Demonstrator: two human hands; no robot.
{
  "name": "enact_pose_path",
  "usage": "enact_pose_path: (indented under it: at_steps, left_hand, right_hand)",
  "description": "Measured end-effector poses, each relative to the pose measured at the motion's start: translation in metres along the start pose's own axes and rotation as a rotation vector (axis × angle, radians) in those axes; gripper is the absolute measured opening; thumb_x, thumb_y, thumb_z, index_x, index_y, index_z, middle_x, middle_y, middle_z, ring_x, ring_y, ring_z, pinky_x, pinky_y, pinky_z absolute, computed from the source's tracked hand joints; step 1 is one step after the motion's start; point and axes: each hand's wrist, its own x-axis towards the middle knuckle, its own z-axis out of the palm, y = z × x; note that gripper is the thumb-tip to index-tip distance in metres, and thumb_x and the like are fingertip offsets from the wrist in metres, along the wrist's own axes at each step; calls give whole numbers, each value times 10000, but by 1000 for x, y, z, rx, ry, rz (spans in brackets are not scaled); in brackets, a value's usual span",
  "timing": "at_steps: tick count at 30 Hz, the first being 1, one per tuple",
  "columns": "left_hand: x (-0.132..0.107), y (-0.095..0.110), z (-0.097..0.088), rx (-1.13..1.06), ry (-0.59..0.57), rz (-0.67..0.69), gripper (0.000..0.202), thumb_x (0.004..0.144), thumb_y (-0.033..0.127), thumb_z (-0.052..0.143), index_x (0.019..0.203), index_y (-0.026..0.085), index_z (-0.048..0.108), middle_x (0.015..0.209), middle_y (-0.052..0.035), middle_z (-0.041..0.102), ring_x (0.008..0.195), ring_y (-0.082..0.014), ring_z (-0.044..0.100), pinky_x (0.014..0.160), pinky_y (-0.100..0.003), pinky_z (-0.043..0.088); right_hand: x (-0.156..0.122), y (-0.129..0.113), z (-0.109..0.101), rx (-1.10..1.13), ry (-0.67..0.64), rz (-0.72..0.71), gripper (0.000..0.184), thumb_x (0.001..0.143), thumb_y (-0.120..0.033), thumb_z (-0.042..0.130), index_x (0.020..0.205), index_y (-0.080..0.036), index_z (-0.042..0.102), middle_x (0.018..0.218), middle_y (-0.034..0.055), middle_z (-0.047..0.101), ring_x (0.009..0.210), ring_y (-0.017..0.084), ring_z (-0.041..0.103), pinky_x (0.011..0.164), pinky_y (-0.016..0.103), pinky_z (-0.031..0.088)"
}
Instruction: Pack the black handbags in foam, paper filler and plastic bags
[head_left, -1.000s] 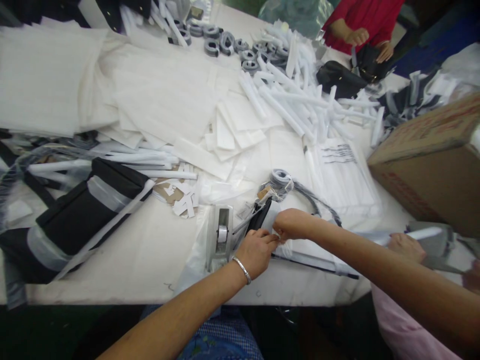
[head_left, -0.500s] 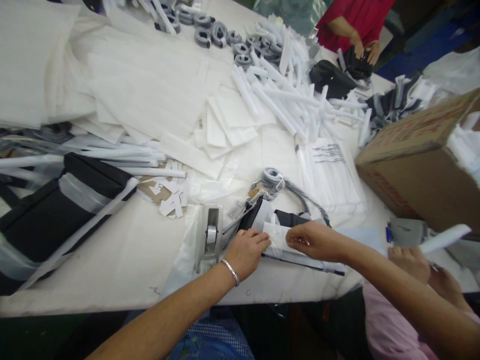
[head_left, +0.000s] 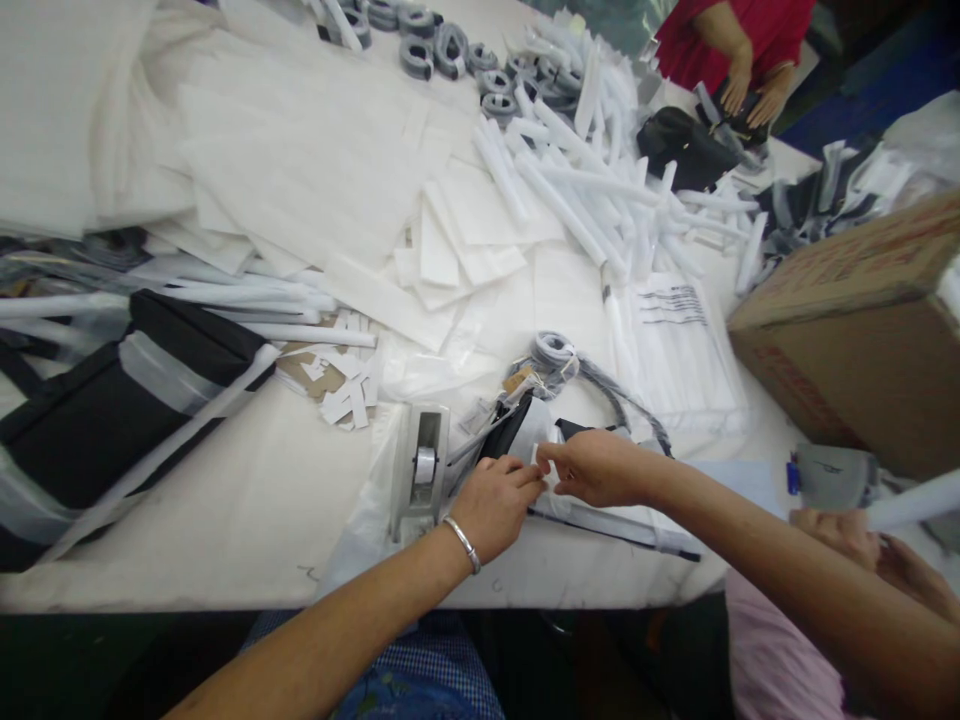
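A black bag (head_left: pixel 508 430) with pale wrapping lies at the table's front edge. My left hand (head_left: pixel 501 505), wearing a silver bangle, rests on its near side with fingers lying flat over the wrapping. Close by the left fingertips, my right hand (head_left: pixel 600 468) has its fingers bent together over the white sheet on the bag. Whatever the right fingers pinch is too small to make out. Just left of the bag stands a tape dispenser (head_left: pixel 424 465). Behind the bag is a coiled, wrapped strap (head_left: pixel 553 348) with a brown tag (head_left: pixel 517 380).
A larger wrapped black bag (head_left: pixel 187 345) lies on the left, near paper scraps (head_left: pixel 349 390). White sheets (head_left: pixel 300 170) and white wrapped tubes (head_left: pixel 555 205) spread behind. A cardboard box (head_left: pixel 840 330) stands right. Co-workers' hands (head_left: pixel 840 535) are at right and far back.
My right hand has moved left over the white sheet to my left fingertips. My left hand stays on the bag. The view has shifted slightly.
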Motion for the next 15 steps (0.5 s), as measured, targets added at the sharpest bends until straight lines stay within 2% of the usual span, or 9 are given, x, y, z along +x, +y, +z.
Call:
enact_pose_path:
  at_steps: [3,7,15]
  left_hand:
    - [0,0,-1,-10,2,-6,274,946,145,509,1187,243,593,1302,-7,622,1110,-209,523,833,-379,406]
    - [0,-1,-1,-24,2,-11,276,959,156,488,1200,243,592,1275,-13,636,1119,-211,517,844,-383,404]
    - [-1,-1,-2,-49,-11,-22,359,942,135,490,1268,266,567,1265,-19,632,1103,-207,519,871,-377,408]
  right_hand:
    - [6,-1,-2,-26,-38,-13,225,806,-312,665,1012,-261,591,737,-17,716,685,191,662,532,262,273]
    - [18,0,-2,-99,-67,15,139,785,-302,663,902,-237,628,721,24,689,706,226,670,529,271,279]
    - [46,6,2,-192,-126,94,245,705,-396,779,852,-210,714,718,44,694,738,232,683,614,264,392]
